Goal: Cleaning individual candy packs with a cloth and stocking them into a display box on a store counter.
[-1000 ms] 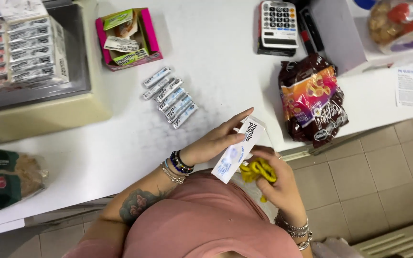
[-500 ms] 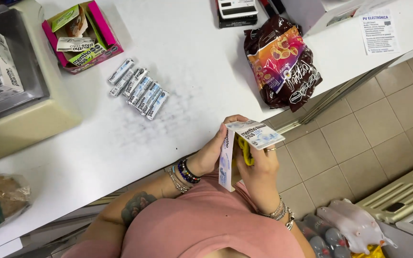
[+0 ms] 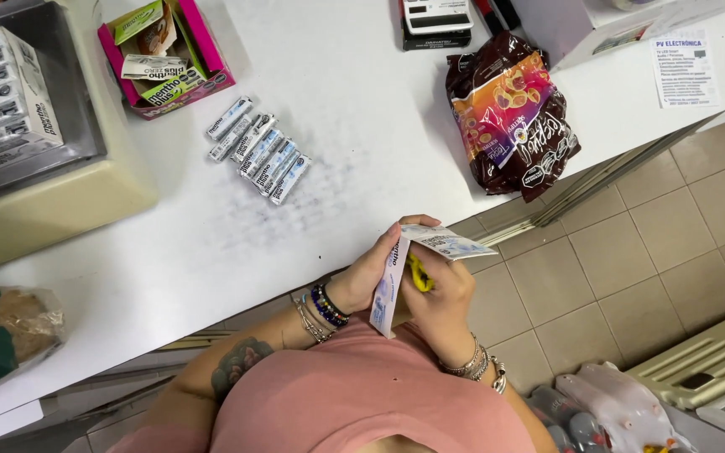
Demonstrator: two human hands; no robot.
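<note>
My left hand (image 3: pixel 372 270) holds a small white and blue carton (image 3: pixel 389 285) by its side, close to my chest at the counter's front edge. My right hand (image 3: pixel 440 294) grips the same carton from the right, with a yellow item (image 3: pixel 417 273) tucked in its fingers. The carton's top flap (image 3: pixel 446 242) stands folded out. A row of several silver-blue candy packs (image 3: pixel 260 151) lies on the white counter (image 3: pixel 346 117) beyond my hands.
A pink display box (image 3: pixel 167 55) with packs stands at the back left, beside a beige case (image 3: pixel 35 126). A dark snack bag (image 3: pixel 511 113) lies right. A calculator (image 3: pixel 435 18) sits at the back. Bagged bread (image 3: pixel 2 335) is far left. Wrapped bottles (image 3: pixel 606 411) stand on the floor.
My hands have drawn the carton off the counter and closer to my chest, and the flap has been opened out. The view has shifted down and to the right.
</note>
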